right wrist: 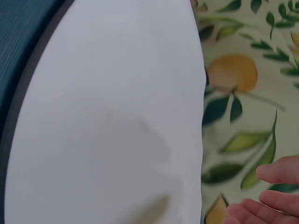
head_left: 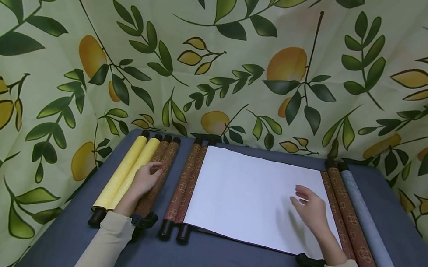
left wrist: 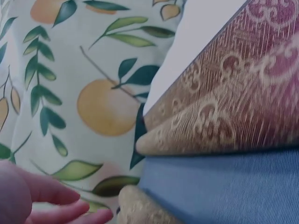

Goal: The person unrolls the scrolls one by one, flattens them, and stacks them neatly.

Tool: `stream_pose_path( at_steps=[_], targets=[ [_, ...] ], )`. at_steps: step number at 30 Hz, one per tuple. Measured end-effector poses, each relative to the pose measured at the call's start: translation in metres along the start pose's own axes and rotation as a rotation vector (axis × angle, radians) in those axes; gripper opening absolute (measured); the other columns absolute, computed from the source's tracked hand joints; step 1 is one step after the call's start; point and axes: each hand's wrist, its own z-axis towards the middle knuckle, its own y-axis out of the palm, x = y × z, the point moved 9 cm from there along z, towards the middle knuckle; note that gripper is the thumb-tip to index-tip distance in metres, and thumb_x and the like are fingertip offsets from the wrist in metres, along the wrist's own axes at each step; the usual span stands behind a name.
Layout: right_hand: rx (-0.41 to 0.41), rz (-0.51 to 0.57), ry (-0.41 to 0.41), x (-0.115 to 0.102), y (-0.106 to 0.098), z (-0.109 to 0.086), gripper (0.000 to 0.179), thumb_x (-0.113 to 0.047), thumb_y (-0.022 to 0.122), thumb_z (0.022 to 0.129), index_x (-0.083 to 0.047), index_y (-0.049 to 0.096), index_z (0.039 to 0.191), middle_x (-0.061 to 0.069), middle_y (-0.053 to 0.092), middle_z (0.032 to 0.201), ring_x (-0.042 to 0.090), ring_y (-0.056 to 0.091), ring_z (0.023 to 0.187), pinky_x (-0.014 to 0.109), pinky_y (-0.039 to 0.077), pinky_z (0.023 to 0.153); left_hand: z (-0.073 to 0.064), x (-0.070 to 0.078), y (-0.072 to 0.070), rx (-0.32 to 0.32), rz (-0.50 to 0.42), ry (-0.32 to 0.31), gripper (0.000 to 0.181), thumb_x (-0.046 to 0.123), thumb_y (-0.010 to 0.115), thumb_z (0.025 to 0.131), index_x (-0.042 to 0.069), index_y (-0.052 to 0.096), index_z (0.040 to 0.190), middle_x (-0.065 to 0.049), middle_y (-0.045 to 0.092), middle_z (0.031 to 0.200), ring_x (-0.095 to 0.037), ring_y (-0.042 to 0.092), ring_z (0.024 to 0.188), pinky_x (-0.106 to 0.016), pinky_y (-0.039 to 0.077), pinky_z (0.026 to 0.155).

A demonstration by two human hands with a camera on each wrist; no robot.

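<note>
A scroll lies unrolled in the head view, its white sheet [head_left: 247, 190] spread between brown patterned rolled ends, the left [head_left: 184, 183] and the right [head_left: 351, 224]. Over a pair of brown patterned rolled scrolls [head_left: 167, 159] and the yellow one beside them hovers my left hand [head_left: 146, 179], fingers loosely bent around nothing. My right hand [head_left: 312, 211] hangs above the right part of the sheet, its shadow falling on the paper, thumb and fingers apart. In the right wrist view, the fingers [right wrist: 261, 210] show at the lower right, beside the sheet's edge.
Two yellow rolled scrolls [head_left: 123, 176] with black end knobs lie at the far left. On the far right is a blue-grey rolled scroll [head_left: 370, 222]. All rest on a dark blue tablecloth [head_left: 215, 261], with a leaf-and-fruit patterned curtain [head_left: 243, 88] behind.
</note>
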Motion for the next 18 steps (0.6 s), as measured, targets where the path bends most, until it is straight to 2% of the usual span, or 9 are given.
stream_pose_path(
  at_steps=[4, 7, 13, 18],
  targets=[
    [-0.095, 0.099, 0.016, -0.023, 0.037, 0.000, 0.038, 0.002, 0.063, 0.086, 0.013, 0.057, 0.122, 0.032, 0.065, 0.113, 0.042, 0.066, 0.102, 0.043, 0.056, 0.086, -0.003, -0.011, -0.020, 0.120, 0.040, -0.057, 0.035, 0.009, 0.047, 0.097, -0.008, 0.057, 0.126, -0.032, 0.061, 0.121, -0.044, 0.061, 0.111, -0.046, 0.053, 0.087],
    [-0.148, 0.168, 0.011, -0.041, 0.066, -0.002, 0.036, 0.002, 0.064, 0.086, 0.011, 0.059, 0.120, 0.028, 0.068, 0.110, 0.038, 0.068, 0.099, 0.039, 0.057, 0.083, -0.007, -0.017, -0.031, 0.162, 0.057, -0.091, 0.035, 0.010, 0.047, 0.096, -0.009, 0.058, 0.123, -0.032, 0.062, 0.118, -0.044, 0.062, 0.107, -0.045, 0.053, 0.083],
    [-0.205, 0.303, -0.052, -0.092, 0.116, -0.012, 0.029, 0.004, 0.067, 0.083, 0.007, 0.065, 0.112, 0.021, 0.072, 0.100, 0.030, 0.071, 0.089, 0.033, 0.059, 0.075, -0.012, -0.025, -0.039, 0.148, 0.084, -0.134, 0.037, 0.014, 0.047, 0.096, -0.009, 0.059, 0.123, -0.032, 0.063, 0.118, -0.042, 0.062, 0.104, -0.037, 0.052, 0.076],
    [-0.297, 0.391, -0.134, -0.145, 0.152, -0.020, 0.027, 0.003, 0.064, 0.084, 0.008, 0.064, 0.110, 0.022, 0.072, 0.098, 0.031, 0.071, 0.087, 0.030, 0.059, 0.073, -0.014, -0.029, -0.040, 0.121, 0.125, -0.136, 0.038, 0.014, 0.047, 0.096, -0.010, 0.057, 0.124, -0.033, 0.061, 0.120, -0.043, 0.061, 0.105, -0.044, 0.052, 0.082]
  ],
)
